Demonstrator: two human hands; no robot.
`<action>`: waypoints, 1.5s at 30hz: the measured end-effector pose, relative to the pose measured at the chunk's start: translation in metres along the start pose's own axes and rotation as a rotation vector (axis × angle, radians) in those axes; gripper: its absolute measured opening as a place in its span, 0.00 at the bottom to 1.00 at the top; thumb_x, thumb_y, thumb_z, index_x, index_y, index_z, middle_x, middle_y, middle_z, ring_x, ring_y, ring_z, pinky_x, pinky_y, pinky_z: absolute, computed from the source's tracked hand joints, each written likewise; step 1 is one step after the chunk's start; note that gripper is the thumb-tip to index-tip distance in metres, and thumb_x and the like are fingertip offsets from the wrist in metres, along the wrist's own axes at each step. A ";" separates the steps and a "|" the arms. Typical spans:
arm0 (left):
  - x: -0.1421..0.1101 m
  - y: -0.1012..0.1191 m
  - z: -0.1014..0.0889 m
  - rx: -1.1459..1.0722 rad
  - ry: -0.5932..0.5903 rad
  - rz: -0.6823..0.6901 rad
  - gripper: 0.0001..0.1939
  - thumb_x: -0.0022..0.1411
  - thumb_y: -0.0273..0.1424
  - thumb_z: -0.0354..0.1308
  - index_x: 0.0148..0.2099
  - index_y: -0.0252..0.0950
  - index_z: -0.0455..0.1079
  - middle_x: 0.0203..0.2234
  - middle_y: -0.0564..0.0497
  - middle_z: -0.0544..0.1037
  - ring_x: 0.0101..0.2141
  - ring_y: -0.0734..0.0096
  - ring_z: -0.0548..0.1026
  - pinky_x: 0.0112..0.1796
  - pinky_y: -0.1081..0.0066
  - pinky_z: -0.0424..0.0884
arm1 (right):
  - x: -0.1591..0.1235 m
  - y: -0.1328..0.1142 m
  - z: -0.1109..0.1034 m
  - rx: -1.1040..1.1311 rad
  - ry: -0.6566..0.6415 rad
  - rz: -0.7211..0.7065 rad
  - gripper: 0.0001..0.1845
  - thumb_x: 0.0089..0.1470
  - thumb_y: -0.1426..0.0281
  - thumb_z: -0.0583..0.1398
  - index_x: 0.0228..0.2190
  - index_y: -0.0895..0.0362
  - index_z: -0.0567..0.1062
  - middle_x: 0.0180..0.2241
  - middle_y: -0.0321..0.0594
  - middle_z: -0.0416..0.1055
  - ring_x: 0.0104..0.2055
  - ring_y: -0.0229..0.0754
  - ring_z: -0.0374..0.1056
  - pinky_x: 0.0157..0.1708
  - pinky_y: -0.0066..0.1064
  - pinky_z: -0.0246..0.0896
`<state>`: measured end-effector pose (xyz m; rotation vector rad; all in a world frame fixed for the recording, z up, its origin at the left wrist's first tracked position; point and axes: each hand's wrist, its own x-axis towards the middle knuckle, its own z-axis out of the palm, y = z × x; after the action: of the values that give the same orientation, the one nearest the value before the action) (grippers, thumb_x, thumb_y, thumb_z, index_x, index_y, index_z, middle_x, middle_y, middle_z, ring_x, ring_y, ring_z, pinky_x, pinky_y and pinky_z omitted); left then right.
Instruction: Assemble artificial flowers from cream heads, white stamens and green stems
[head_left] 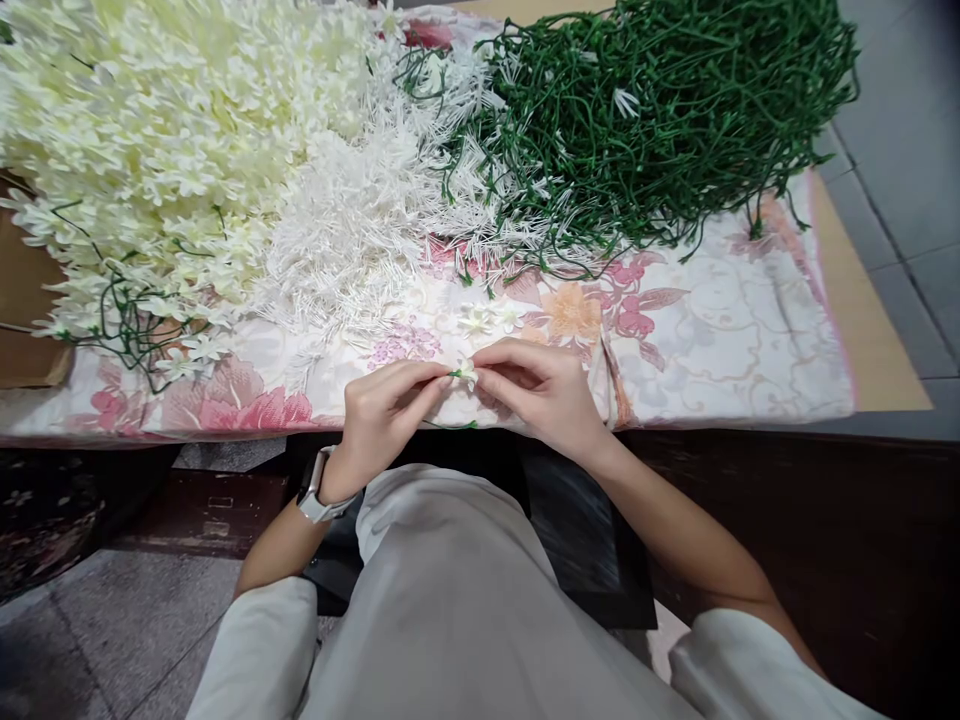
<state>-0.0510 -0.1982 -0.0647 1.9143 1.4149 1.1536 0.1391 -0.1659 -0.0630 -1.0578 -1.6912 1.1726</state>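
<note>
Right at the near edge of the table, my left hand [382, 410] and my right hand [544, 390] meet fingertip to fingertip over the flowered cloth [720, 330]. Between them sits a small cream flower [466, 373] on a green stem [456, 425]. Both hands are nearly closed, thumb and forefinger of each pinched in on that flower; the stem end seems to run under my left fingers, though it is too small to be sure. A watch [313, 492] sits on my left wrist, and my lap in pale clothing fills the space below the table edge.

Just beyond my knuckles, a couple of loose flower heads [487, 318] lie on the cloth. Farther back, in the middle, spreads a heap of thin white plastic stamens [360, 220]. To its left rises a big mound of cream blossoms [150, 120], with a few green stems trailing out near the cloth's left edge. At the far right lies a tangled pile of bare green stems [660, 110], reaching well back on the table.
</note>
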 end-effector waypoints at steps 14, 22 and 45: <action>-0.001 0.000 0.001 0.051 -0.023 0.045 0.07 0.62 0.29 0.59 0.41 0.38 0.77 0.33 0.51 0.81 0.32 0.74 0.77 0.35 0.77 0.71 | -0.003 0.001 0.001 -0.082 -0.007 -0.059 0.04 0.55 0.74 0.60 0.31 0.58 0.76 0.27 0.35 0.73 0.26 0.33 0.66 0.27 0.25 0.61; -0.001 -0.002 0.005 0.104 0.028 0.185 0.06 0.61 0.25 0.59 0.41 0.36 0.75 0.31 0.51 0.81 0.31 0.75 0.77 0.34 0.76 0.72 | -0.003 0.001 0.002 -0.050 -0.038 -0.044 0.04 0.55 0.75 0.59 0.31 0.59 0.75 0.26 0.35 0.72 0.26 0.32 0.66 0.27 0.25 0.60; 0.002 0.001 0.009 0.089 0.089 0.309 0.06 0.59 0.21 0.60 0.39 0.33 0.74 0.27 0.50 0.80 0.28 0.75 0.76 0.31 0.76 0.72 | 0.002 -0.004 -0.002 0.214 -0.166 0.116 0.02 0.53 0.76 0.58 0.29 0.60 0.72 0.25 0.33 0.68 0.26 0.30 0.64 0.26 0.23 0.60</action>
<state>-0.0425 -0.1962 -0.0681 2.2276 1.2637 1.3501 0.1393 -0.1640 -0.0583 -0.9577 -1.6015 1.5165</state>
